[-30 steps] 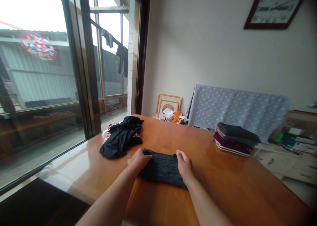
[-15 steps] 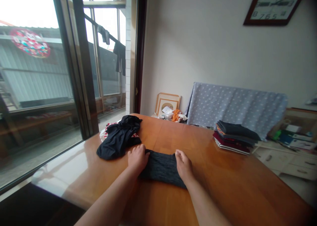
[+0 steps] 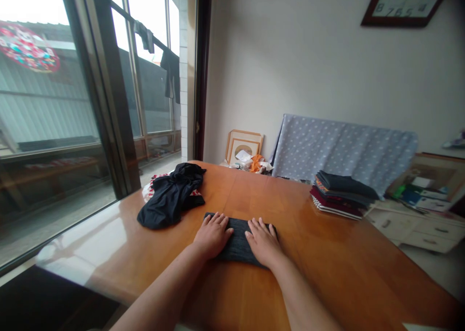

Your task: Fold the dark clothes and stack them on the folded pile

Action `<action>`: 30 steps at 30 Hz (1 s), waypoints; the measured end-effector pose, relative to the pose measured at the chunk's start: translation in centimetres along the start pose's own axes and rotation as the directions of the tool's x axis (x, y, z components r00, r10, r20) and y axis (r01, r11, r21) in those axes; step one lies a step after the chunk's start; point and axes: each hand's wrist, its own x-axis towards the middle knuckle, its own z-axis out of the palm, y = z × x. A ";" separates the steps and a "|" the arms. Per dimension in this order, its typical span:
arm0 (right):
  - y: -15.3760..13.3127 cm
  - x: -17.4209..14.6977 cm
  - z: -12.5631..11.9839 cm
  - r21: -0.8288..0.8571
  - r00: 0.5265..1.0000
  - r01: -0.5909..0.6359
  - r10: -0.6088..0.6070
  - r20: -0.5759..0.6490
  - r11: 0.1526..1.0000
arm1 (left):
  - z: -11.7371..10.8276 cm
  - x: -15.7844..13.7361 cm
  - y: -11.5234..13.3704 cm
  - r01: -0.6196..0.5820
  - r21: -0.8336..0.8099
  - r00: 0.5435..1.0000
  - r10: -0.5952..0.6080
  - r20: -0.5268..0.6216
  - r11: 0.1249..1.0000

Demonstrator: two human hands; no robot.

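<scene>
A dark grey garment [image 3: 238, 244], folded into a flat rectangle, lies on the wooden table [image 3: 232, 292] in front of me. My left hand [image 3: 213, 235] rests flat on its left end, fingers stretched out. On the right end lies my right hand [image 3: 263, 240], palm down with the fingers spread. Both palms hide parts of the cloth, and its exact kind cannot be made out.
A crumpled black garment [image 3: 170, 198] lies at the table's left over a red-and-white cloth [image 3: 148, 188]. Folded clothes [image 3: 343, 195] are stacked at the right. Beyond stand a cloth-covered object [image 3: 341, 147] and a white cabinet [image 3: 417, 227]. A glass door [image 3: 54, 103] borders the left.
Both hands have let go of the garment's ends and now lie flat on top of it. The view has shifted slightly, tilting a little downward.
</scene>
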 end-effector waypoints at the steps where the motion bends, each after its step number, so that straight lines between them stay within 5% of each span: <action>1: 0.3 -0.1 0.2 -0.027 1.000 -0.012 0.012 0.014 1.000 | 0.4 0.0 -0.4 0.015 -0.004 1.000 -0.015 0.022 1.000; 7: 1.2 0.1 0.2 -0.030 0.999 -0.033 0.034 0.032 0.999 | 0.8 -0.2 -0.9 0.033 -0.004 0.998 -0.033 0.046 0.999; 13: 0.2 0.7 -0.8 0.186 0.985 -0.127 0.145 -0.091 0.974 | 0.9 -0.2 -0.6 0.052 -0.009 0.997 -0.052 0.049 0.999; 16: -1.3 1.0 -1.2 0.368 0.954 -0.194 0.262 -0.145 0.910 | 1.1 -0.2 -0.7 0.047 -0.025 0.998 -0.046 0.036 0.999; 22: -5.2 1.7 0.4 0.691 0.935 -0.229 0.353 -0.040 0.686 | 0.3 -0.1 -0.8 0.056 -0.084 0.998 -0.055 0.014 0.995; 24: -6.2 1.9 1.2 0.736 0.937 -0.223 0.350 -0.021 0.639 | -0.4 -0.3 -1.2 0.122 -0.105 0.988 -0.131 -0.084 0.987; 27: -7.1 2.1 2.4 0.755 0.936 -0.232 0.351 0.002 0.614 | -1.7 -1.0 -2.3 0.347 -0.134 0.903 -0.369 -0.221 0.928; 30: -7.2 2.1 3.6 0.756 0.930 -0.264 0.366 0.034 0.599 | -2.6 -2.0 -3.6 0.512 -0.164 0.835 -0.533 -0.137 0.843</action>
